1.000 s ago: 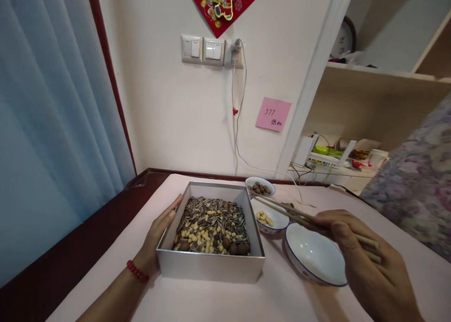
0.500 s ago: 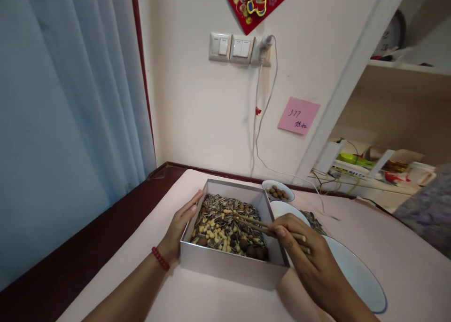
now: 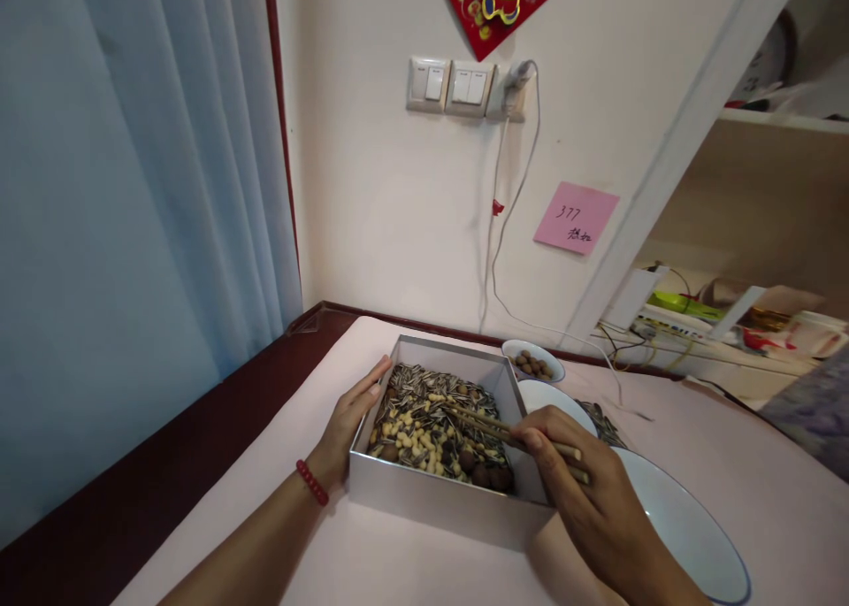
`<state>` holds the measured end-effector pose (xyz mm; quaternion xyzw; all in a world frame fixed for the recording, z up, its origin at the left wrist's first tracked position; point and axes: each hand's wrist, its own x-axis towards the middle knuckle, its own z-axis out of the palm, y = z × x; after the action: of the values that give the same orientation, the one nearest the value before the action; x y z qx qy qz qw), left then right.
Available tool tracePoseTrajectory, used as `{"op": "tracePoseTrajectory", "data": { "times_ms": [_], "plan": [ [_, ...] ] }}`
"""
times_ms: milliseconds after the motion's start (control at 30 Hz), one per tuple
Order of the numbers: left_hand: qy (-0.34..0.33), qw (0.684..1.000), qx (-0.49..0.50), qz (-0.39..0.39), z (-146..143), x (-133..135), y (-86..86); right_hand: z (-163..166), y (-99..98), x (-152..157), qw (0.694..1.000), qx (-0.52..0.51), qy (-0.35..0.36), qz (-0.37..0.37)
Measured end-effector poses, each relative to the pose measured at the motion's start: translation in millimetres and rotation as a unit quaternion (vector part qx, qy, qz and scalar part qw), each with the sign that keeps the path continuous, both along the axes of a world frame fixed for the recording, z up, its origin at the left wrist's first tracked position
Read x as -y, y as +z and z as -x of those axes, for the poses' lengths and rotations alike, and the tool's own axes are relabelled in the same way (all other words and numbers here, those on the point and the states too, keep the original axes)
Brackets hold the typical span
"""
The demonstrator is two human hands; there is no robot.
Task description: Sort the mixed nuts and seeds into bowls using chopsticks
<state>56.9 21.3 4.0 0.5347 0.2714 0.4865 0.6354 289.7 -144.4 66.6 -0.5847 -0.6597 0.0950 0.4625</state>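
Observation:
A square white box (image 3: 438,510) holds striped sunflower seeds (image 3: 424,381), peanuts in the shell (image 3: 419,447) and several round brown nuts (image 3: 489,477). My left hand (image 3: 350,418) lies with fingers stretched out along the box's left wall, touching it. Over the right wall reaches my right hand (image 3: 584,487), closed around a pair of wooden chopsticks (image 3: 478,422). Their tips rest among the seeds near the middle of the box, close to a few peanuts; whether they pinch one I cannot tell.
Right of the box stand a small bowl (image 3: 514,349) of round brown nuts, a white bowl (image 3: 555,401) and a large blue-rimmed plate (image 3: 693,522). A dark striped heap (image 3: 602,425) lies between them. A white cable (image 3: 563,330) trails from the wall onto the table.
The whole view has shifted slightly, so everything sits a little further right. The chopstick tips stay among the seeds and peanuts, and both hands keep their hold and place.

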Motion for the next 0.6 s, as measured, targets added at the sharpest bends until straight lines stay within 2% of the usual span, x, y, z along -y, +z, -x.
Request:
{"op": "tracePoseTrajectory", "data": {
  "times_ms": [133,267,467,600],
  "plan": [
    [0.000,1.000,-0.005,0.001,0,0,0.0,-1,5.2,10,0.999,0.016,-0.004,-0.033],
    [-0.005,1.000,-0.005,0.014,0,0,-0.9,-10,14.4,32,0.992,0.043,-0.046,-0.112],
    [0.007,1.000,-0.023,0.004,-1,-4,-2.4,-51,26.4,76,0.960,0.060,-0.207,-0.181],
    [0.000,1.000,-0.019,0.008,-2,-6,-4.1,-84,21.6,85,0.940,0.056,-0.284,-0.182]
  ]
}}
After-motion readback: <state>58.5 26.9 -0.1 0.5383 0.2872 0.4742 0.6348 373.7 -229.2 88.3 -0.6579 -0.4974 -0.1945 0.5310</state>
